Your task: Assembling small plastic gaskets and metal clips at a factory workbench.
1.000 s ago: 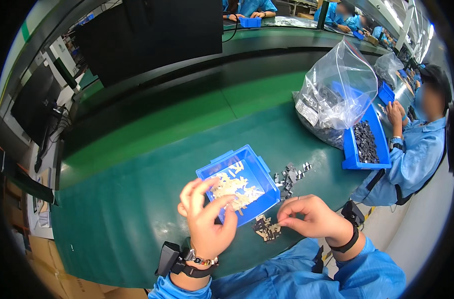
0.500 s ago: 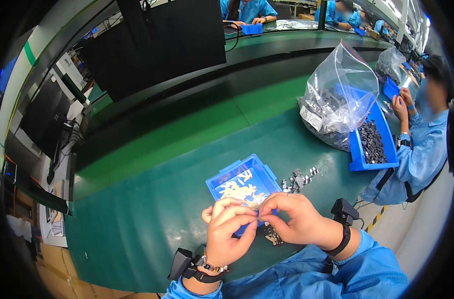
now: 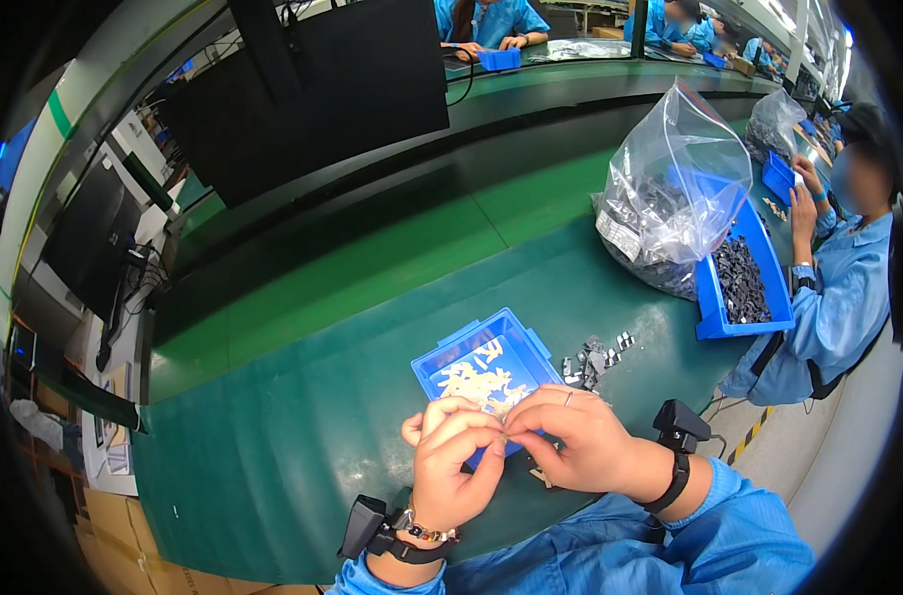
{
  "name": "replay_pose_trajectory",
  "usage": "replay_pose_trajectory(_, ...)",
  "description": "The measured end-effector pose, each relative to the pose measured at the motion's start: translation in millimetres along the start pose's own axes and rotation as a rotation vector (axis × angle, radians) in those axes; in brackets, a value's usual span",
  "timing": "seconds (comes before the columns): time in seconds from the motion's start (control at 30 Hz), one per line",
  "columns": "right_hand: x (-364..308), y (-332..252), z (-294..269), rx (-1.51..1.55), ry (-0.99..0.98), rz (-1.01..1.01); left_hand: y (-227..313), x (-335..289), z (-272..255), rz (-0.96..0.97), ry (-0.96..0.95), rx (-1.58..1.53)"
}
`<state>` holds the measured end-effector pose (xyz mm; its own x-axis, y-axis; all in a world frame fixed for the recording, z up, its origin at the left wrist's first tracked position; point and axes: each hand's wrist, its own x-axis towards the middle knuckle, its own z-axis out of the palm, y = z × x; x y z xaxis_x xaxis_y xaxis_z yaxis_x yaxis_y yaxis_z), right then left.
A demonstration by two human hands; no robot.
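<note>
My left hand (image 3: pixel 455 464) and my right hand (image 3: pixel 576 442) meet over the near edge of a small blue tray (image 3: pixel 527 342). Thumb and fingers of each are pinched together at one spot. Whatever lies between the fingertips is too small and covered to make out. Inside the tray are many small cream-coloured pieces (image 3: pixel 471 383). To its right, a loose group of small black and grey parts (image 3: pixel 594 359) lies on the green table mat (image 3: pixel 302 416). Another light piece (image 3: pixel 540 477) shows partly beneath my right hand.
A large clear plastic bag (image 3: pixel 660 233) of dark parts stands at the right, against a bigger blue bin (image 3: pixel 744 330) filled with small black parts. A co-worker (image 3: pixel 840 288) sits beyond it. A black panel (image 3: pixel 312 109) rises at the back left.
My right hand has shifted slightly left and now covers more of the pieces beneath it. My fingertips stay pinched together. The co-worker at the right has moved their hands.
</note>
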<state>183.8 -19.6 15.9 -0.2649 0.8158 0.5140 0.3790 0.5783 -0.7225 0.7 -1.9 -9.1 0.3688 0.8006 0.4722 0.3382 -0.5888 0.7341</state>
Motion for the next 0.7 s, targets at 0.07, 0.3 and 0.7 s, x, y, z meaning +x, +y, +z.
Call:
replay_pose_trajectory(0.07, -1.8, 0.4, 0.5, -0.064, -0.002, -0.014, -1.2, -0.6, 1.5, -0.020, 0.036, -0.054)
replay_pose_trajectory(0.3, -2.3, -6.3, -1.3, -0.230, -0.068, 0.010, 3.4, 1.1, 0.7, 0.017, 0.043, 0.124)
replay_pose_trajectory(0.7, -3.0, -3.9, 3.4, -0.366, -0.111, -0.013, 0.2, -2.2, 5.7, 0.059, 0.026, 0.297)
